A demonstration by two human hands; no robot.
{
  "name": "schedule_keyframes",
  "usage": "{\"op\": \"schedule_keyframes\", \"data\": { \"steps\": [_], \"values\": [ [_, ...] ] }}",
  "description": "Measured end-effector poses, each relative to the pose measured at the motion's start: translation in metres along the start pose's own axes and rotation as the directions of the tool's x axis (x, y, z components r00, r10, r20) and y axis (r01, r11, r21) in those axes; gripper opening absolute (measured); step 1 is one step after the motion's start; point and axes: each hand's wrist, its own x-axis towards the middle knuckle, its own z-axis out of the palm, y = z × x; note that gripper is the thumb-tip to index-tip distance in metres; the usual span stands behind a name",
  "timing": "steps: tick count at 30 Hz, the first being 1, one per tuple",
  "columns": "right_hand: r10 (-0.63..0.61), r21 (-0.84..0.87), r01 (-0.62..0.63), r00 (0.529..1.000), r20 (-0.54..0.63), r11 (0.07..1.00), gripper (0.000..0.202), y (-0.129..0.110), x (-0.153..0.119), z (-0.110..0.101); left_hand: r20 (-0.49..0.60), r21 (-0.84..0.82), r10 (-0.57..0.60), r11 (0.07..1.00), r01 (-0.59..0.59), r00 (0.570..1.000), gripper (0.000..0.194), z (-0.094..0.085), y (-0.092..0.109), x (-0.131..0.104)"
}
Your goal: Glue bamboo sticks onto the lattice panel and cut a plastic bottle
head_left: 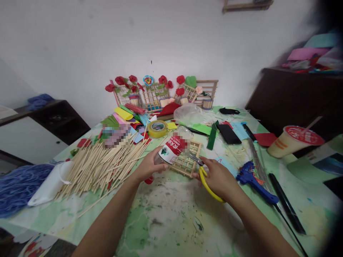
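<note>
My left hand (150, 165) is wrapped round the lower end of a clear plastic bottle (168, 149) with a red and white label, held tilted above the table. In my right hand (214, 176) is a pair of scissors (207, 185) with yellow handles. The metal blades point at the side of the bottle; whether they touch it I cannot tell. Beneath and behind the bottle lies a small lattice frame of wooden sticks (184, 169), partly hidden. Something small and red (149, 180) lies on the table by my left wrist.
A big heap of wooden sticks (104, 164) spreads at the left. Yellow tape (157, 129) and coloured paper lie farther back. At the right are a blue glue gun (249, 178), a black phone (229, 134) and a drink cup (291, 141). Lattice frames with red paper flowers (162, 80) lean on the wall.
</note>
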Motion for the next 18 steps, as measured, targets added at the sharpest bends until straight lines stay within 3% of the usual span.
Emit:
{"op": "schedule_keyframes", "data": {
  "steps": [4,10,14,18],
  "values": [
    [0.000,-0.124,-0.012,0.995,-0.095,0.992,0.068,0.000,0.001,0.000,-0.012,-0.073,-0.026,0.997,0.026,1.000,0.066,0.003,-0.003,0.001],
    [-0.030,0.218,0.014,0.997,0.071,0.976,0.055,-0.002,-0.003,-0.001,-0.026,-0.384,-0.016,0.923,0.005,1.000,0.045,-0.003,-0.009,0.007],
    [-0.058,0.330,0.029,0.995,0.078,0.944,0.053,-0.008,-0.008,-0.002,-0.111,-0.405,-0.001,0.913,-0.044,0.994,0.042,-0.007,-0.007,0.009],
    [-0.085,0.389,0.044,0.992,0.088,0.920,0.061,-0.012,-0.010,-0.003,-0.046,-0.385,0.043,0.921,-0.057,0.998,0.041,0.000,-0.011,0.008]
  ]
}}
